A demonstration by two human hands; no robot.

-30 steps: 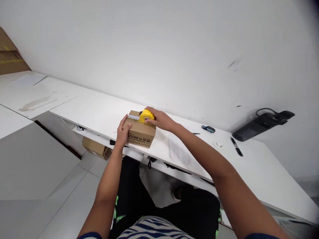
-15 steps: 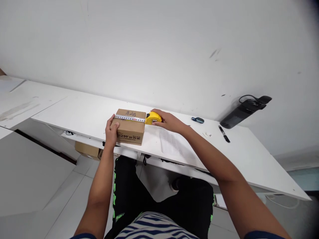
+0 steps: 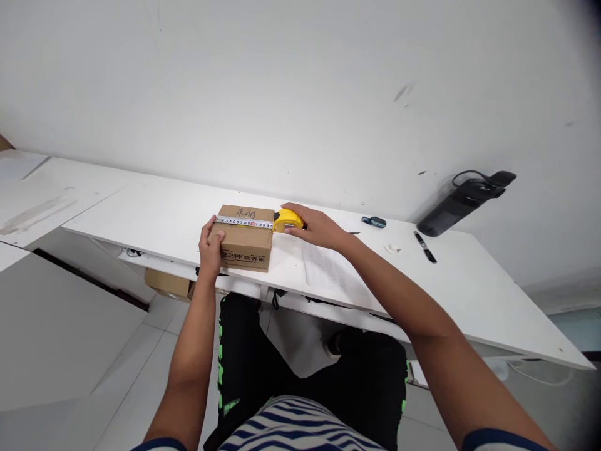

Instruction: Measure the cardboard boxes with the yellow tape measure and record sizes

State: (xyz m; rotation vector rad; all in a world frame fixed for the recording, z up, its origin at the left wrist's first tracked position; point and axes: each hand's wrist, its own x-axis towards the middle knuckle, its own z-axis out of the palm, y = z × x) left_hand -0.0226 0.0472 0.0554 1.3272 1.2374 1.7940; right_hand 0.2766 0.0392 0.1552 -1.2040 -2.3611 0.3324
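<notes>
A brown cardboard box [image 3: 246,241] with printed and handwritten characters sits on the white desk [image 3: 154,207]. Across its top lies the drawn-out blade [image 3: 244,223] of a tape measure. My left hand [image 3: 211,247] grips the box's left side, its thumb on top and its fingers at the left edge by the blade's end. At the box's right edge, my right hand [image 3: 317,227] is wrapped around the yellow tape measure [image 3: 287,220]. The palm side of the right hand is hidden.
A sheet of paper [image 3: 328,272] lies under my right forearm. Farther right are a small dark blue object [image 3: 374,222], a small white piece [image 3: 390,249], a black marker [image 3: 425,247] and a black bottle [image 3: 462,203] by the wall. Another cardboard box [image 3: 166,284] is below the desk.
The view has shifted slightly. Both hands keep their hold, and the blade still lies across the box, with the tape measure's case tilted a little differently.
</notes>
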